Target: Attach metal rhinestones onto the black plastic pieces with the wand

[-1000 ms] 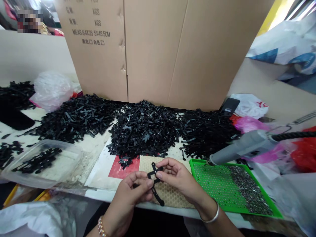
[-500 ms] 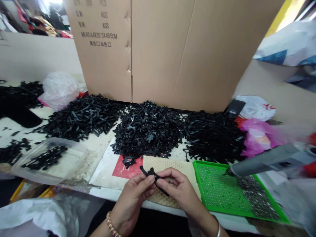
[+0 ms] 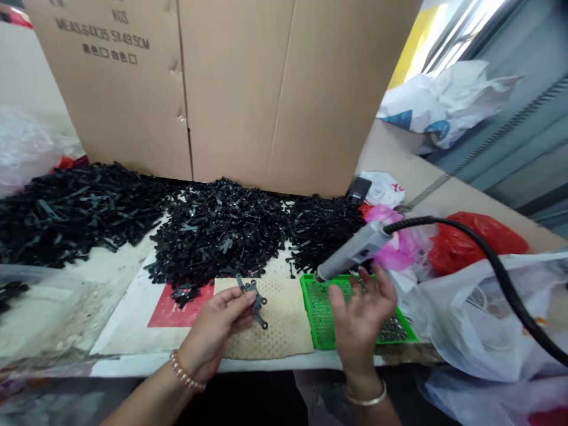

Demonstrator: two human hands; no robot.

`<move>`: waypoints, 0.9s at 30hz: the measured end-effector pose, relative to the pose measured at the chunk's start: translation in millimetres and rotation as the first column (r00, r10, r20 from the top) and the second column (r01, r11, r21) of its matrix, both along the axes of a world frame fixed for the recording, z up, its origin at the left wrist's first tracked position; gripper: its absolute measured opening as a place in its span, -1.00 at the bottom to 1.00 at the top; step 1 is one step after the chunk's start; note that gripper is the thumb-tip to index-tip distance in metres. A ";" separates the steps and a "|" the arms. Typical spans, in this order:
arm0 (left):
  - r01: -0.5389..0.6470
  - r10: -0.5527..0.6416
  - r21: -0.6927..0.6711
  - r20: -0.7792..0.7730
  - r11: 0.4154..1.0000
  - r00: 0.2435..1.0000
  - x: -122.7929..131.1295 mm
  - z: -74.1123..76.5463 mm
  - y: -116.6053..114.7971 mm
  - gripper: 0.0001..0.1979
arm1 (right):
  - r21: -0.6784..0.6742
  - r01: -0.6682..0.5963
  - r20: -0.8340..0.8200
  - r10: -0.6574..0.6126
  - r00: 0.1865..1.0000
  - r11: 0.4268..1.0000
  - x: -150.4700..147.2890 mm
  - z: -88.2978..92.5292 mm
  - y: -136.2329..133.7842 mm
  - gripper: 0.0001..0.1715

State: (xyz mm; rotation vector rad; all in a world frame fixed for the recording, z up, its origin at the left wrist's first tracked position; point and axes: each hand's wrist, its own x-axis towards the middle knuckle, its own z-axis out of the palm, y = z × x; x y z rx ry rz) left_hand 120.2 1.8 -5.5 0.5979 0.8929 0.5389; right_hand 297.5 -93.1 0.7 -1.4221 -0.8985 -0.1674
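Observation:
My left hand (image 3: 224,316) pinches a small set of black flat arms with ringed ends (image 3: 257,300), held over the beige dimpled mat (image 3: 284,331). My right hand (image 3: 361,305) is raised with fingers spread, nothing in it, over the green tray (image 3: 316,340). Just above its fingertips hangs a grey electric screwdriver (image 3: 352,253), its tip pointing down and left over the tray; I see no firm grip on it. Rows of tiny screws fill the tray's holes, and loose metal screws (image 3: 394,331) lie at its right, partly hidden by my hand.
Piles of black parts (image 3: 222,231) line the table's back before a tall cardboard box (image 3: 239,89). A clear plastic tub (image 3: 48,302) stands at left. A black cable (image 3: 492,260) arcs from the screwdriver past a red bag (image 3: 477,239) and white plastic bags (image 3: 479,313).
The view has turned right. My right hand has let go of the black part and moved right, opening beneath the screwdriver. My left hand keeps the part, now turned to show its ringed ends.

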 end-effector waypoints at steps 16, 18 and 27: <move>0.305 -0.306 -0.030 -0.013 0.952 0.952 67.2 -6.2 3.6 -0.75 | 0.019 -0.387 -0.470 0.350 0.810 0.922 36.0 9.6 27.1 -0.67; 0.301 -0.302 -0.029 -0.061 0.953 0.951 72.9 -14.2 4.0 -0.74 | 0.082 -0.370 -0.525 0.356 0.773 0.925 36.5 -1.9 19.4 -0.72; 0.352 -0.346 0.027 -0.129 0.936 0.929 77.9 -28.5 2.9 -0.65 | 0.040 -0.415 -0.517 0.374 0.770 0.909 31.5 -15.1 8.2 -0.77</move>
